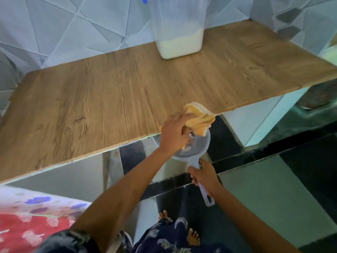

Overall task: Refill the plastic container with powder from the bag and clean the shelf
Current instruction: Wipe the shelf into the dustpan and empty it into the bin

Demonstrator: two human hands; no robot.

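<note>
A clear plastic container (pixel 177 28), partly filled with white powder, stands at the back of the wooden shelf (pixel 102 99) against the tiled wall. My left hand (pixel 173 133) grips a folded yellow cloth (pixel 199 118) at the shelf's front edge. Just below that edge, my right hand (pixel 205 177) holds the handle of a grey plastic dustpan (pixel 197 143), whose pan sits under the cloth. The bag of powder is not in view.
Blue-grey tiled walls (pixel 60 24) close the shelf at the back and right. Below lie glossy dark and light floor tiles (pixel 273 189) and my bare feet. A red and floral fabric (pixel 31 221) lies at the lower left.
</note>
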